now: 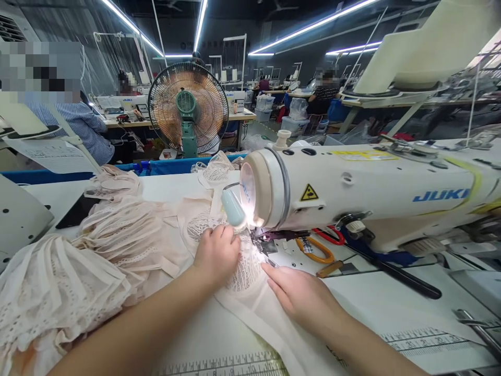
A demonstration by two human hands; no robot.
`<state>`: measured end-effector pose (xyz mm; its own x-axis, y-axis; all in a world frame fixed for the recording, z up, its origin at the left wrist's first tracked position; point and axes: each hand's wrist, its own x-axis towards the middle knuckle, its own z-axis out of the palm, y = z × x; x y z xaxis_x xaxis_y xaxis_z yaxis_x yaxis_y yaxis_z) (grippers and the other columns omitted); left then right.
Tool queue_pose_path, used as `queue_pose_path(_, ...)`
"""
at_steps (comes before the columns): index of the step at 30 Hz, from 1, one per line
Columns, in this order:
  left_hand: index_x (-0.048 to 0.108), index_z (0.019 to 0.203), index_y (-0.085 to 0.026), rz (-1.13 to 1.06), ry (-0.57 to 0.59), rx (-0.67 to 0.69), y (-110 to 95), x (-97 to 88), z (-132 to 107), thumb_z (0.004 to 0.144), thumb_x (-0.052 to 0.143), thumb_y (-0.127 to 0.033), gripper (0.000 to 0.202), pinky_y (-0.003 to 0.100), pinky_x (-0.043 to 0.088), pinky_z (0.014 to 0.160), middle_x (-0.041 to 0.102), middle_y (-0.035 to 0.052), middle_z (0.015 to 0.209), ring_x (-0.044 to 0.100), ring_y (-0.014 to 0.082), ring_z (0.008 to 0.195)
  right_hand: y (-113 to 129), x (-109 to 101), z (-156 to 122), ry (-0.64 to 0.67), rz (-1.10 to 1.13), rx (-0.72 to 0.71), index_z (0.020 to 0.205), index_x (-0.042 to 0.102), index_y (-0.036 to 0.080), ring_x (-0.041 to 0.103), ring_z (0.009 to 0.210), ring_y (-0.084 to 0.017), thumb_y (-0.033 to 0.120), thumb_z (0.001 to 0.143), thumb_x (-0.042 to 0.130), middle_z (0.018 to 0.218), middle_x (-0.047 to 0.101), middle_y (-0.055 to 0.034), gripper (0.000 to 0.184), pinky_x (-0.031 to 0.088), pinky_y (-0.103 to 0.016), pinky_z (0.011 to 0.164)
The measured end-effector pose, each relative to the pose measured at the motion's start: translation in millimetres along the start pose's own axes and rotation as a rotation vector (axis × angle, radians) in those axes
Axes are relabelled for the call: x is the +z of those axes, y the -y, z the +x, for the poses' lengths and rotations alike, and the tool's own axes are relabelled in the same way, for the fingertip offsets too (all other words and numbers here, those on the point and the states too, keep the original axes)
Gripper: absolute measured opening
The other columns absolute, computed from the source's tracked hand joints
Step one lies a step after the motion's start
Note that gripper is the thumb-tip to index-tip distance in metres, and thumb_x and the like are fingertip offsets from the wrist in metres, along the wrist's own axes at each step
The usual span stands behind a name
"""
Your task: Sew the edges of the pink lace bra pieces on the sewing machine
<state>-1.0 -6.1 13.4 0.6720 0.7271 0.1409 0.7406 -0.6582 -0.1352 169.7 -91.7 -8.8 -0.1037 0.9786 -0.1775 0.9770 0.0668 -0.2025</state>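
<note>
A cream lace garment piece (pixel 245 274) lies under the needle area of a white sewing machine (pixel 352 183), its plain fabric band trailing toward me. My left hand (pixel 219 253) is closed, fingers curled onto the lace just left of the presser foot (pixel 258 243). On the right side of the foot, my right hand (pixel 299 295) pinches the edge of the lace with its fingertips, close to a thin shiny metal part. Exactly what lies between those fingertips is partly hidden. A lit lamp with a pale blue cover (pixel 234 207) shines on the needle area.
Piled cream lace pieces (pixel 50 292) cover the table's left side. Orange-handled scissors (pixel 317 250) and a black bar (pixel 407 279) lie under the machine arm. Printed rulers (pixel 235 365) run along the front. Beyond stand a fan (pixel 188 109) and a person in a striped shirt (pixel 74 128).
</note>
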Motion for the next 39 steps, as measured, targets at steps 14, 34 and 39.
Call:
queue_pose_path(14, 0.024, 0.142, -0.024, -0.08, 0.572, -0.175, 7, -26.0, -1, 0.07, 0.056, -0.062, 0.087, 0.049, 0.041, 0.092, 0.011, 0.0119, 0.15, 0.026, 0.043, 0.129, -3, -20, 4, 0.099, -0.098, -0.061, 0.13, 0.046, 0.027, 0.065, 0.072, -0.025, 0.019, 0.084, 0.039, 0.081, 0.071, -0.0083, 0.047, 0.024, -0.027, 0.047)
queue_pose_path(34, 0.053, 0.114, -0.024, -0.2, 0.255, -0.042, 55, 4.6, 45, 0.074, 0.062, -0.046, 0.046, 0.033, 0.045, 0.082, 0.052, 0.0073, 0.121, 0.054, 0.0259, 0.1, 4, -29, -2, 0.151, -0.192, -0.024, 0.135, 0.039, 0.019, 0.062, 0.055, -0.024, 0.024, 0.089, 0.039, 0.06, 0.065, -0.0063, 0.047, 0.02, -0.028, 0.039)
queue_pose_path(39, 0.058, 0.095, -0.02, -0.1, 0.149, -0.076, 13, -23.6, 17, 0.089, 0.036, -0.026, 0.023, 0.032, 0.049, 0.071, 0.06, 0.0075, 0.103, 0.059, 0.0225, 0.088, -23, -13, -29, -0.011, -0.036, -0.184, 0.105, 0.058, 0.024, 0.06, 0.065, -0.022, 0.019, 0.087, 0.036, 0.073, 0.064, -0.0036, 0.029, 0.029, -0.03, 0.049)
